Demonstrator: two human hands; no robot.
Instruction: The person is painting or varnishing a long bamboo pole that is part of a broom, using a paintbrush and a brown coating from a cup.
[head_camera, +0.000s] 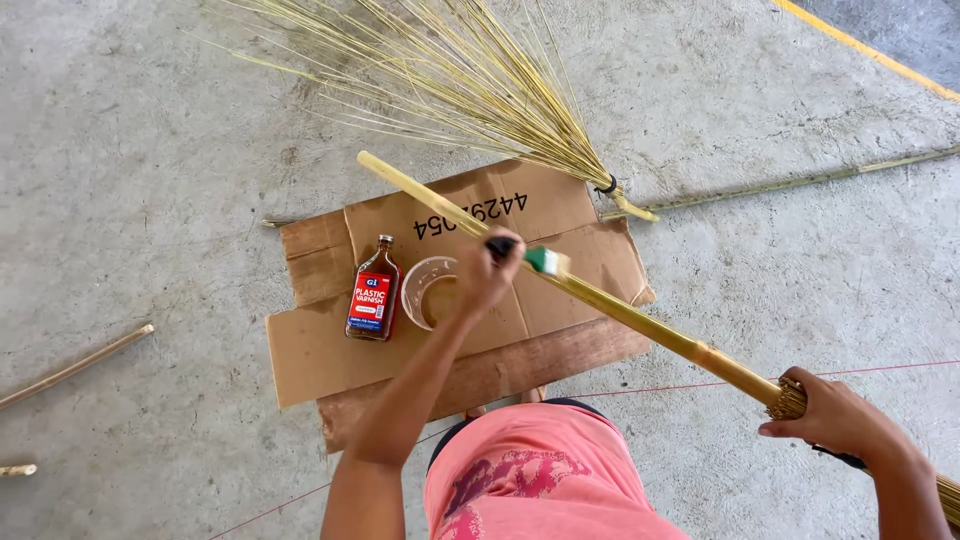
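My left hand (485, 275) grips a small paintbrush (541, 260) with a black handle and green band, its bristles resting on a long bamboo stick (620, 312). The stick slants from the upper left down to the lower right over a flattened cardboard sheet (320, 350). My right hand (830, 415) holds the stick's lower end, where straw bristles are bound to it. A brown bottle with a red label (373, 290) and a clear plastic cup (425, 290) stand on the cardboard just left of my left hand.
A straw broom head (470, 80) lies fanned out on the concrete beyond the cardboard, with a thin pole (800, 182) to its right. Another stick (75, 367) lies at the left. A red string (900, 368) crosses the floor. A yellow line (870, 50) runs at the top right.
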